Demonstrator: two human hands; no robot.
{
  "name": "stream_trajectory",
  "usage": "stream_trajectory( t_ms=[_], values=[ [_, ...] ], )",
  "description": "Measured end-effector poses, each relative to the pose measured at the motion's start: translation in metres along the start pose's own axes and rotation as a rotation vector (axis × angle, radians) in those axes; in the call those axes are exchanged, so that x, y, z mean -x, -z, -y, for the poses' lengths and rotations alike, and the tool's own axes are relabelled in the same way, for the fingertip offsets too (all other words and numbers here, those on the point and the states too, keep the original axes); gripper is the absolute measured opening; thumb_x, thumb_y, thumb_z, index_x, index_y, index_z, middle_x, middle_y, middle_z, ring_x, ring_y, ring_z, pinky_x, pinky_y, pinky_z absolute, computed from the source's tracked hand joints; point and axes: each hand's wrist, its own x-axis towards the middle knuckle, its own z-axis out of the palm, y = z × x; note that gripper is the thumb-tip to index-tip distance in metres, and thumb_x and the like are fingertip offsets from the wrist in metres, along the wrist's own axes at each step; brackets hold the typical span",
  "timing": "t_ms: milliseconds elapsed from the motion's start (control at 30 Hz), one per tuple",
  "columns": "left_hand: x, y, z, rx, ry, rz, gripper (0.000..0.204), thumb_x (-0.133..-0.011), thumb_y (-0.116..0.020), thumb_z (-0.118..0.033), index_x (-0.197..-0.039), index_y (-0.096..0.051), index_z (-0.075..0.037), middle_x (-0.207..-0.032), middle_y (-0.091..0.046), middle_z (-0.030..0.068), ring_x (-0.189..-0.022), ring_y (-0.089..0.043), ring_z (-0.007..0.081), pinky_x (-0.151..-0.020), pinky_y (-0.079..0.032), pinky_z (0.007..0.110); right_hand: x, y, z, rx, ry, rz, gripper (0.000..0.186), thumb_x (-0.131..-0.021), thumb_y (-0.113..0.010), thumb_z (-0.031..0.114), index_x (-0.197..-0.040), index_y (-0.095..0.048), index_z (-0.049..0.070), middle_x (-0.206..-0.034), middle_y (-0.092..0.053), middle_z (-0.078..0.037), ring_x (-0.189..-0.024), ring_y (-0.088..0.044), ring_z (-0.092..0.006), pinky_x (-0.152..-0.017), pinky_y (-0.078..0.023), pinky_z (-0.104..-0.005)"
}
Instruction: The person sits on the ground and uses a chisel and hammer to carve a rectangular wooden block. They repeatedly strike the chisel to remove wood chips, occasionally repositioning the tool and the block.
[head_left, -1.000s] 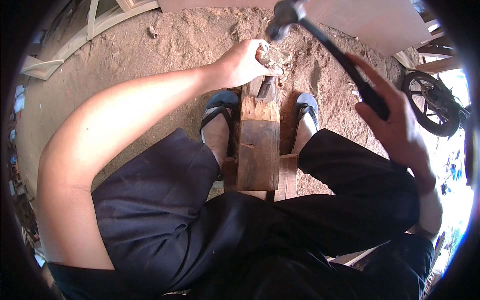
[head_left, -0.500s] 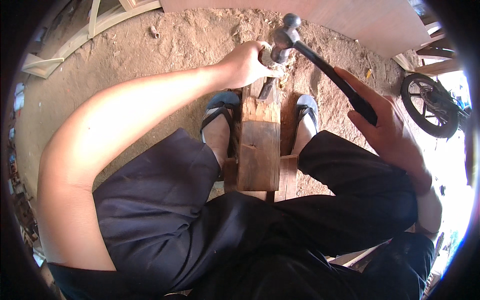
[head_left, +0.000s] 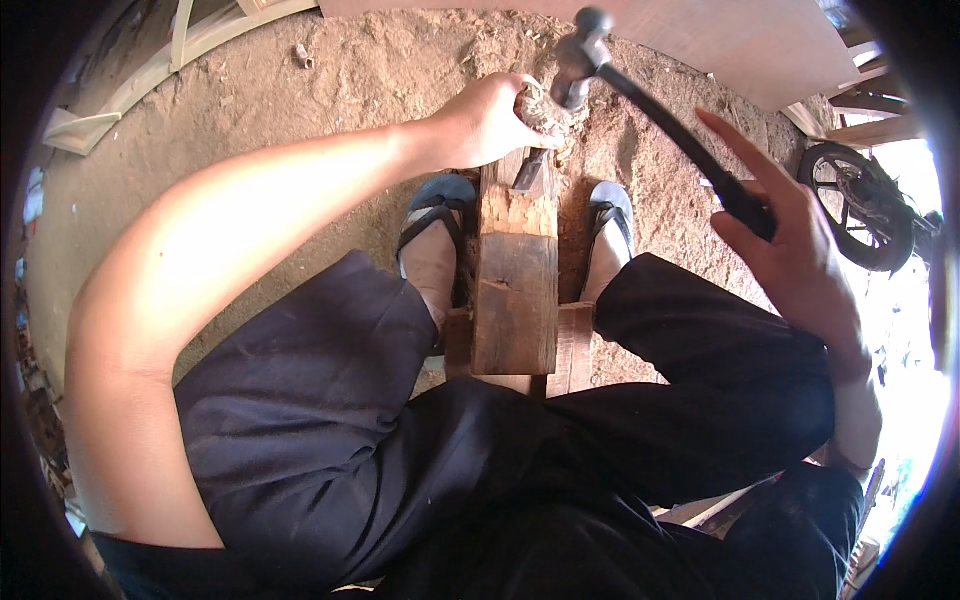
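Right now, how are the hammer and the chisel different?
The hammer is in the right hand; the chisel is in the left hand. The hammer ends in a chunky, rounded head; the chisel ends in a narrow blade, set at the wooden block. Both have dark metal parts.

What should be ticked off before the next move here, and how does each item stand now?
1. Left hand gripping the chisel: ok, closed around its upper part, below the frayed top.
2. Chisel tip set on the wooden block: ok, it appears to meet the pale, cut far end.
3. Right hand fully wrapped on the hammer: not ok, the index finger is stretched out.
4. Hammer head clear of the left hand: cannot tell, one view hides the depth.
5. Feet clear of the block: ok, one foot each side.
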Motion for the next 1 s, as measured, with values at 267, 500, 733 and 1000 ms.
stream_trajectory(
  t_ms=[267, 500, 733, 1000],
  values=[
    [0.005, 0.011, -0.001, 0.159, -0.058, -0.001, 0.050, -0.083, -0.086, -0.038, -0.107, -0.063, 0.000, -0.091, -0.068, 0.0088, -0.083, -0.062, 0.0176, -0.081, -0.052, 0.035, -0.002, 0.000, -0.015, -0.216, 0.185, -0.083, 0.072, -0.090, -0.059, 0.003, -0.158, -0.042, 0.016, -0.084, -0.056, 0.004, -0.061, -0.037, -0.0023, -0.056, -0.031, -0.0218],
    [0.008, 0.015, -0.004, 0.088, -0.037, -0.020, 0.059, -0.083, -0.085, -0.042, -0.117, -0.062, 0.001, -0.104, -0.071, 0.0140, -0.097, -0.067, 0.0250, -0.093, -0.052, 0.038, -0.001, 0.003, -0.008, -0.094, 0.035, -0.010, 0.078, -0.086, -0.065, 0.004, -0.158, -0.042, 0.021, -0.068, -0.051, 0.005, -0.058, -0.038, -0.0052, -0.055, -0.032, -0.0252],
    [-0.004, 0.035, -0.013, 0.091, -0.170, -0.097, 0.048, -0.087, -0.083, -0.031, -0.121, -0.062, -0.003, -0.103, -0.072, 0.0113, -0.095, -0.067, 0.0200, -0.094, -0.053, 0.037, 0.000, 0.015, -0.013, -0.243, 0.024, -0.059, 0.078, -0.085, -0.068, 0.005, -0.155, -0.046, 0.028, -0.076, -0.063, -0.003, -0.071, -0.060, -0.0112, -0.067, -0.045, -0.0315],
    [0.003, 0.031, -0.031, 0.142, 0.024, 0.110, 0.063, -0.087, -0.083, -0.026, -0.133, -0.052, 0.005, -0.125, -0.064, 0.0167, -0.111, -0.062, 0.0263, -0.111, -0.049, 0.036, 0.003, 0.014, -0.002, -0.149, 0.011, 0.055, 0.079, -0.084, -0.064, 0.000, -0.158, -0.043, 0.019, -0.069, -0.043, 0.007, -0.063, -0.036, -0.0060, -0.061, -0.030, -0.0256]
  ],
)
